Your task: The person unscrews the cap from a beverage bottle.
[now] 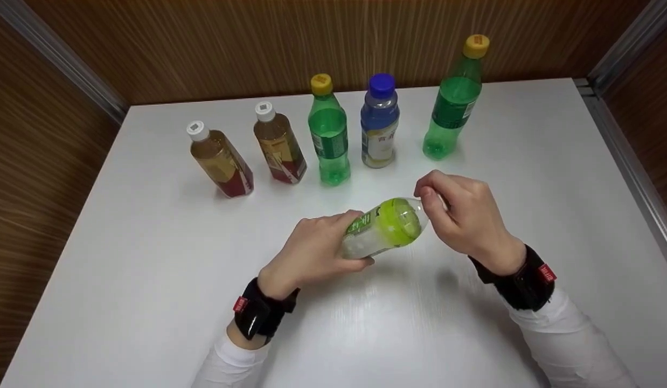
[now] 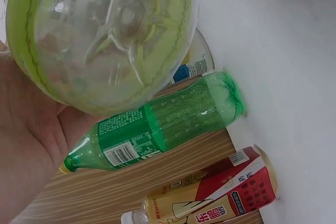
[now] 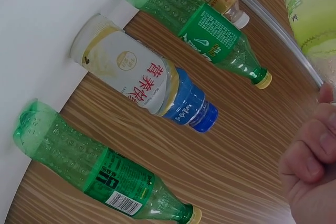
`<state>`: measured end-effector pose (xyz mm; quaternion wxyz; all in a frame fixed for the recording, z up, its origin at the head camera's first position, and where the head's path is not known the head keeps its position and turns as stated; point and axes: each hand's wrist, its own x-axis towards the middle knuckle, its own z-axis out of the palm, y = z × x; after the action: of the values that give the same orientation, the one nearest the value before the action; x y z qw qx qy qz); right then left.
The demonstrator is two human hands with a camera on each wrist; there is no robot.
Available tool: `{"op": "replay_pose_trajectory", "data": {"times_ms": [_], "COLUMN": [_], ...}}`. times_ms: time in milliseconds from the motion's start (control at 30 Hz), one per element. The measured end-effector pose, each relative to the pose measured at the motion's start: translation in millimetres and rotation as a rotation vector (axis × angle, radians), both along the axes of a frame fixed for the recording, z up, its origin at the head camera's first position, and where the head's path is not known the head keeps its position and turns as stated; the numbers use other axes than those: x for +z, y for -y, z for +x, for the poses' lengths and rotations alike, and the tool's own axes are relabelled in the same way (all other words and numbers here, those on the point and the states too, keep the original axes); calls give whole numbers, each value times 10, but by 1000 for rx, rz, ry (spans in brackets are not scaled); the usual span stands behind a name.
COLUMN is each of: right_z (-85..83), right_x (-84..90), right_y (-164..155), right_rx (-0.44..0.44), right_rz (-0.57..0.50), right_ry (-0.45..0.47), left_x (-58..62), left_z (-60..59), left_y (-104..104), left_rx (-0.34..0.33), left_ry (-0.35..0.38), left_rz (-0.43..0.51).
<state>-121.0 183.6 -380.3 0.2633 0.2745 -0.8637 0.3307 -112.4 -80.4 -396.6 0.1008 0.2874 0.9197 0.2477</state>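
Standing in a row toward the far edge of the white surface (image 1: 150,242), from left to right: two amber tea bottles with white caps (image 1: 221,160) (image 1: 279,144), a green bottle with a yellow cap (image 1: 328,132), a blue-capped bottle with a white label (image 1: 379,123), and a second green bottle (image 1: 453,102), set slightly apart near the far right corner. Nearer the middle of the surface, the left hand (image 1: 312,250) grips a clear bottle with a lime-green label (image 1: 384,229), fingers wrapped round its body; the bottle is held tilted above the surface, base toward the person. The right hand (image 1: 463,218) is curled at the bottle's neck end, fingers pinching there; the cap itself is hidden.
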Motion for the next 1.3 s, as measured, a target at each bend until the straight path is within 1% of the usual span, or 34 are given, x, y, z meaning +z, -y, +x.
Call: {"op": "replay_pose_trajectory", "data": {"times_ms": [100,200,300,433,533,633,700,800,833,933,1000,1067,1133,1167,1233,1300], "right_z": [-4,-12,-24,-36,-31,-21,-17,-18,-19,-24,-27,-24,-19,-15,-7,-7], "right_x": [-5,-19,-29,-27,-21,-10,2,20,26,30,25,22,28,34,45,51], "right_y": [-8,-13,-18,-24,-33,-44,-49,-50,-51,-50,-45,-35,-17,-8,9,20], "right_rx": [17,40,83,140,130,74,25,-31,-46,-68,-74,-77,-87,-97,-117,-133], "right_rz": [-3,-18,-31,-36,-34,-44,-64,-107,-113,-112,-88,-71,-53,-42,-30,-17], "right_ry": [-20,-65,-114,-151,-140,-79,-11,110,147,236,270,295,309,313,320,307], "left_x": [-3,-3,-2,-7,-10,-7,-8,-16,-19,-47,-69,-89,-100,-99,-93,-84], "left_z": [-12,-17,-18,-13,-11,-10,-5,13,20,41,54,64,73,78,83,84], "left_y": [1,1,7,20,25,22,18,10,5,-11,-26,-43,-60,-66,-73,-68], "left_rx": [-8,-21,-31,-40,-37,-15,8,43,52,69,75,80,81,81,80,76], "left_ry": [23,36,46,36,22,-1,-42,-154,-203,-380,-494,-583,-631,-643,-641,-616], "left_rz": [-6,-1,12,13,8,9,6,-18,-37,-119,-178,-221,-242,-244,-241,-230]}}
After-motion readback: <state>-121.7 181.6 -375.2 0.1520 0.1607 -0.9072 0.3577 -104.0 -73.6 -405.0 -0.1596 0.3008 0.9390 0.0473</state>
